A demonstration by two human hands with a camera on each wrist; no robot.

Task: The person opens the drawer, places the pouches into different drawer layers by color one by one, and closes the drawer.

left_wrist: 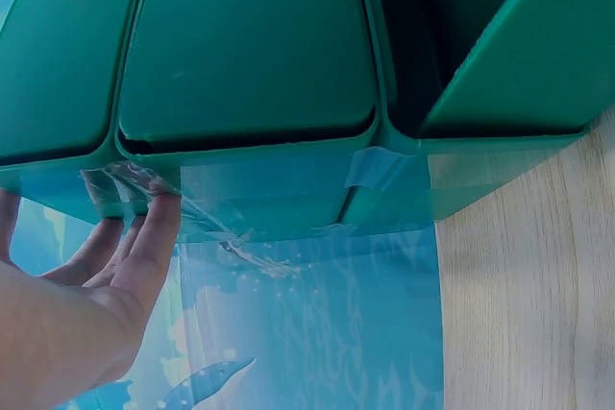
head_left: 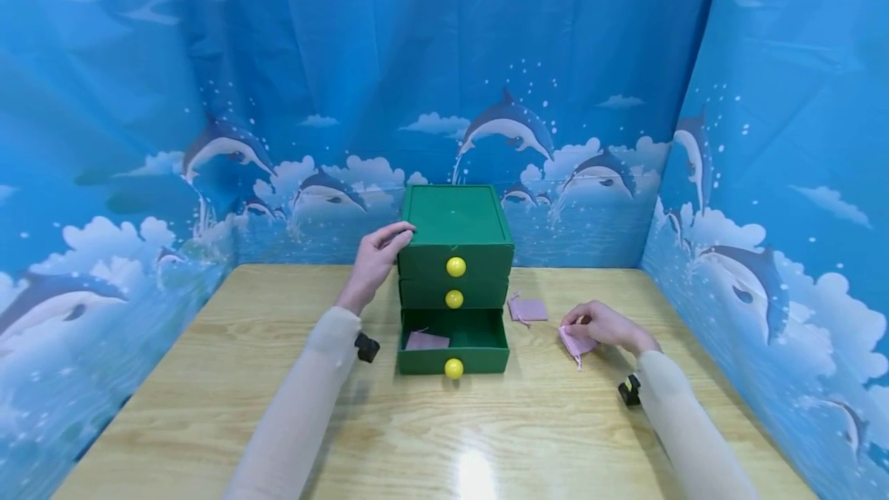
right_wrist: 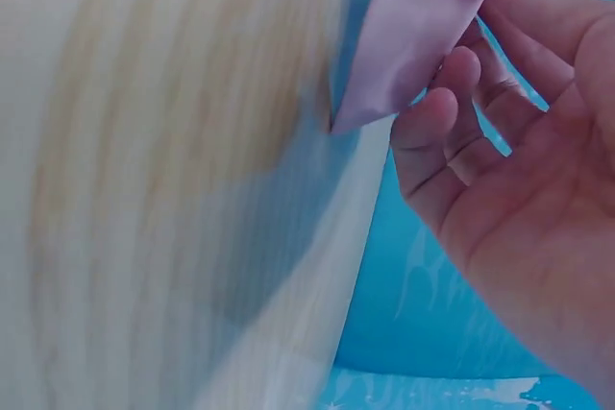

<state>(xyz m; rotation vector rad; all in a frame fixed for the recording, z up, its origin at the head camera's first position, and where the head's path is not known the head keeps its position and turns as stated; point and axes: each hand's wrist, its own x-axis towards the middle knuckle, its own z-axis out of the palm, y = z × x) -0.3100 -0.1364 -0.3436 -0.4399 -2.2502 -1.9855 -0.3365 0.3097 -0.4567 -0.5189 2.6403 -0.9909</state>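
Note:
A green three-drawer cabinet [head_left: 454, 214] with yellow ball knobs stands on the table. Its bottom drawer [head_left: 424, 363] is pulled out, and a pink pouch [head_left: 427, 341] lies inside. My left hand [head_left: 376, 259] rests its fingers against the cabinet's left side near the top; in the left wrist view the fingertips [left_wrist: 163, 213] touch the taped side. My right hand [head_left: 606, 326] pinches a pink drawstring pouch [head_left: 576, 344] by its edge, right of the cabinet. In the right wrist view this pouch [right_wrist: 413, 36] hangs from thumb and fingers, close over the wood.
Another pink drawstring pouch [head_left: 529, 309] lies on the table [head_left: 542, 423] between the cabinet and my right hand. A blue curtain [head_left: 333, 99] printed with dolphins stands behind the table and along its sides. Both wrists wear small black devices [head_left: 366, 347].

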